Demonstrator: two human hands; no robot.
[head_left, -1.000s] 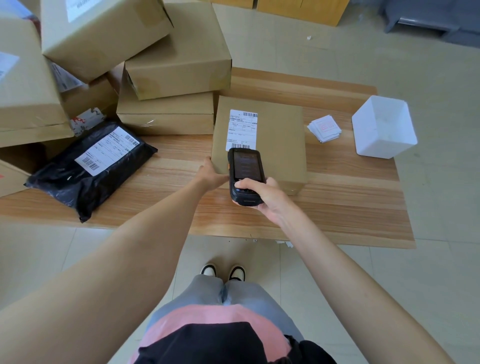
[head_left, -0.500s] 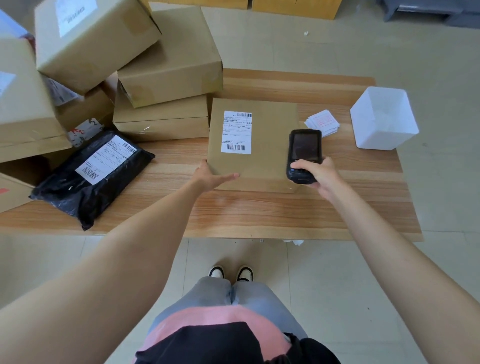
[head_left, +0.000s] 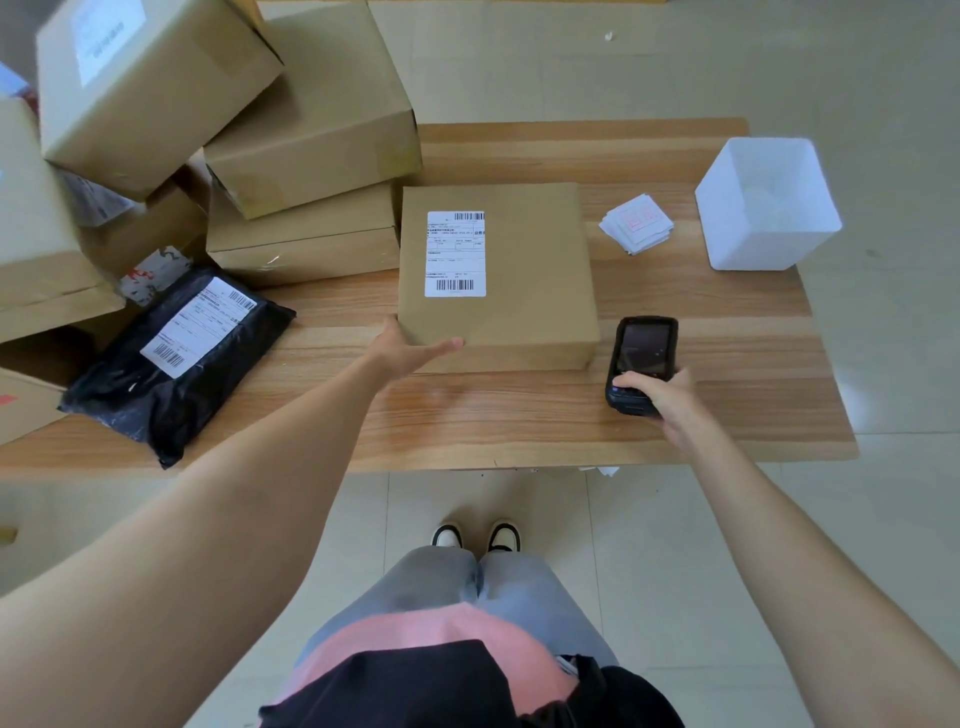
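Note:
A flat brown cardboard box (head_left: 524, 270) with a white shipping label (head_left: 455, 253) lies in the middle of the wooden table (head_left: 519, 415). My left hand (head_left: 410, 351) holds the box at its near left corner, thumb laid along the top edge. To the right of the box my right hand (head_left: 660, 397) grips the lower end of a black handheld scanner (head_left: 642, 358), which sits low over the tabletop, screen up.
A black poly mailer (head_left: 171, 358) with a label lies at the left. Several brown boxes (head_left: 311, 119) are piled at the back left. A stack of small paper slips (head_left: 636, 228) and a white square bin (head_left: 766, 208) stand at the right. Tiled floor surrounds the table.
My right hand carried the scanner from above the box's label to the right and down toward the tabletop beside the box. My left hand stayed at the box's corner.

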